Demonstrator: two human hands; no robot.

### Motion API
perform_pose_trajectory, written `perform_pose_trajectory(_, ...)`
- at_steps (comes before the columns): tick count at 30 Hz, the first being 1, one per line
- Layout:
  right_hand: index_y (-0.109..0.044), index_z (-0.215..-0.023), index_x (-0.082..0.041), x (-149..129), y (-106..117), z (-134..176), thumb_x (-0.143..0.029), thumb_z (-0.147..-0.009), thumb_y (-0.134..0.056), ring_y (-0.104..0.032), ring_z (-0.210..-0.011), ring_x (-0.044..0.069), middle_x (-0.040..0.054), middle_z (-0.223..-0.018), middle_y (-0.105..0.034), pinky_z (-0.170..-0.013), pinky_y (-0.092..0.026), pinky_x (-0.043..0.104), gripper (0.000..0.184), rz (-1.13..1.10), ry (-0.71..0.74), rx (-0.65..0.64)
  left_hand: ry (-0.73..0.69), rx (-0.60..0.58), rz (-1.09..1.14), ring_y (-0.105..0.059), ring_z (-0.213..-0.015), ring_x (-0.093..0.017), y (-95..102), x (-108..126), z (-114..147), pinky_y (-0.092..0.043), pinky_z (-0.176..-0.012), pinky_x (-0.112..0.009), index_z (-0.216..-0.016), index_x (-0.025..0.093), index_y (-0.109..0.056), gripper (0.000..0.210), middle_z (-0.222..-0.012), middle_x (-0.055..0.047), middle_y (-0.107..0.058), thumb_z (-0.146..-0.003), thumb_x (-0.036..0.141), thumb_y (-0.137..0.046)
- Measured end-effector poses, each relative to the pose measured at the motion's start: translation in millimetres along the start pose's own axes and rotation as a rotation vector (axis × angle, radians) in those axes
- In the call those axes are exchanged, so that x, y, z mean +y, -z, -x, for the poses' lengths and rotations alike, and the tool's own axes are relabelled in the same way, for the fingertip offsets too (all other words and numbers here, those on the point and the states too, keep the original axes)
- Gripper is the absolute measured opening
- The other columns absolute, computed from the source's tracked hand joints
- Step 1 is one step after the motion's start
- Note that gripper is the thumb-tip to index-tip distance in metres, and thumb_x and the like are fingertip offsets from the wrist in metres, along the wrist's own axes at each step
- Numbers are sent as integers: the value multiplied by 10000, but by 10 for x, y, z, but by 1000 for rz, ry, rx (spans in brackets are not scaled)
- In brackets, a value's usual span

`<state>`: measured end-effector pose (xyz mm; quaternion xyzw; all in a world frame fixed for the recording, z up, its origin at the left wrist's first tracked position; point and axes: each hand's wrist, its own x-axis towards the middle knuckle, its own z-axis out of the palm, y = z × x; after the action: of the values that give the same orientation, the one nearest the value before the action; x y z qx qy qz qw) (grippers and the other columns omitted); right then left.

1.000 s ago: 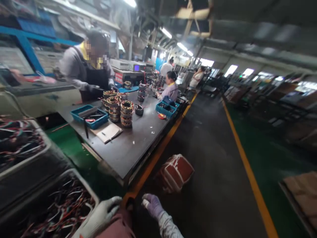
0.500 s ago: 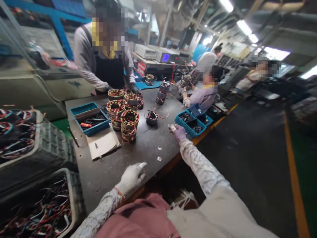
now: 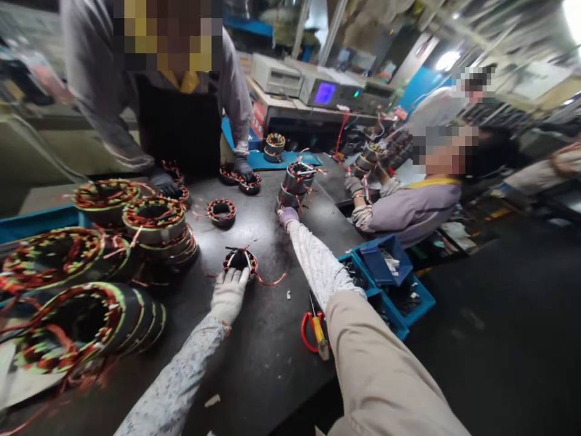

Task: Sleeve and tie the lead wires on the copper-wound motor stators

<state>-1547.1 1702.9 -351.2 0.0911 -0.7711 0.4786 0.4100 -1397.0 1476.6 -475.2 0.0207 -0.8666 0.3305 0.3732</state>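
Note:
My left hand (image 3: 229,295), in a white knitted glove, reaches to a small motor stator (image 3: 254,259) with black core, copper windings and loose leads. Its fingers are stretched out over the stator's near rim. My right hand (image 3: 287,216), in a purple-palmed glove, is at the foot of a stack of stators (image 3: 296,180). Its fingers curl against the lower stator and are partly hidden. Another single stator (image 3: 221,213) lies beyond my left hand. Pliers with red handles (image 3: 308,333) and a yellow-handled tool (image 3: 319,336) lie beside my right sleeve.
Several stacks of larger stators (image 3: 154,221) stand at the left. Blue bins (image 3: 420,303) of small black parts sit at the right edge. A co-worker's gloved hands (image 3: 245,166) touch stators across the table; another person (image 3: 408,209) sits at the right. White scraps (image 3: 212,400) lie nearby.
My view has moved forward over the table. My left hand has reached ahead to the small stator. My right hand has gone from beside the blue bins to the stator stack.

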Motion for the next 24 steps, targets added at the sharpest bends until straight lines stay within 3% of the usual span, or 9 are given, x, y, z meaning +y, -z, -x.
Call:
perform_pose_trajectory(2, -692, -1194, -129, 42, -5, -31, -320, -1013, -442, -658, -1130, 205, 139, -1186, -710, -933, -491, 282, 363, 42, 28, -59, 32, 5, -16, -409, -1420, -267, -76, -23, 97, -295, -1165, -515, -1512, 211, -404, 605, -1461, -148, -531, -945, 67, -246)
perform_pose_trajectory(6, -668, -1200, -88, 42, 20, 204, -292, -1011, -484, -624, -1194, 224, 177, -1262, -664, -1003, -490, 372, 334, 119, 66, -162, 119, -23, -56, -457, -1375, -297, -109, -59, 648, -356, -1121, -518, -1482, 152, -452, 588, -1409, -185, -568, -940, 60, -243)
perform_pose_trajectory(10, -673, -1154, -107, 63, 4, 724, -341, -992, -546, -658, -1123, 218, 134, -1203, -690, -979, -526, 427, 312, 150, 98, -246, 186, -46, -124, -474, -1361, -302, -172, -168, 1189, -365, -1122, -509, -1445, 143, -504, 576, -1393, -176, -586, -923, 50, -277)
perform_pose_trajectory(14, -701, -1141, -91, 236, -89, 1375, -291, -1000, -507, -674, -1106, 231, 173, -1157, -711, -957, -529, 378, 312, 145, 174, -303, 179, -102, -94, -439, -1395, -289, -117, -329, 1453, -364, -1143, -463, -1444, 150, -501, 640, -1445, -146, -547, -830, 8, -386)
perform_pose_trajectory(17, -725, -1144, -119, 380, -218, 1917, -287, -998, -468, -688, -1090, 242, 186, -1132, -724, -903, -532, 316, 339, 118, 238, -359, 122, -85, 31, -526, -1313, -264, 237, -300, 1467, -397, -1123, -397, -1357, 114, -576, 581, -1395, -150, -588, -800, 35, -430)
perform_pose_trajectory(18, -726, -1151, -138, 410, -272, 2111, -298, -996, -465, -693, -1080, 239, 177, -1124, -730, -884, -534, 304, 343, 101, 252, -381, 109, -10, 83, -558, -1271, -253, 411, -241, 1433, -413, -1106, -376, -1323, 108, -596, 514, -1367, -153, -607, -839, 86, -423)
perform_pose_trajectory(21, -715, -1175, -167, 414, -443, 2718, -322, -1001, -439, -696, -1073, 231, 153, -1127, -735, -865, -530, 289, 361, 17, 274, -448, 80, 370, 179, -561, -1238, -267, 949, 83, 1214, -439, -1059, -377, -1313, 138, -587, 467, -1326, -151, -620, -949, 362, -398)
perform_pose_trajectory(22, -710, -1184, -175, 393, -495, 2913, -331, -1003, -432, -693, -1079, 231, 143, -1140, -733, -869, -526, 290, 367, -21, 279, -470, 61, 410, 175, -575, -1204, -281, 1091, 226, 1122, -455, -1022, -388, -1335, 171, -570, 492, -1288, -140, -638, -947, 426, -409)
perform_pose_trajectory(24, -705, -1192, -210, 366, -579, 3256, -360, -997, -454, -688, -1084, 222, 103, -1161, -733, -883, -515, 286, 352, -104, 294, -515, 56, 371, 174, -616, -1094, -297, 1280, 513, 971, -482, -924, -410, -1396, 215, -514, 539, -1166, -120, -682, -957, 498, -383)
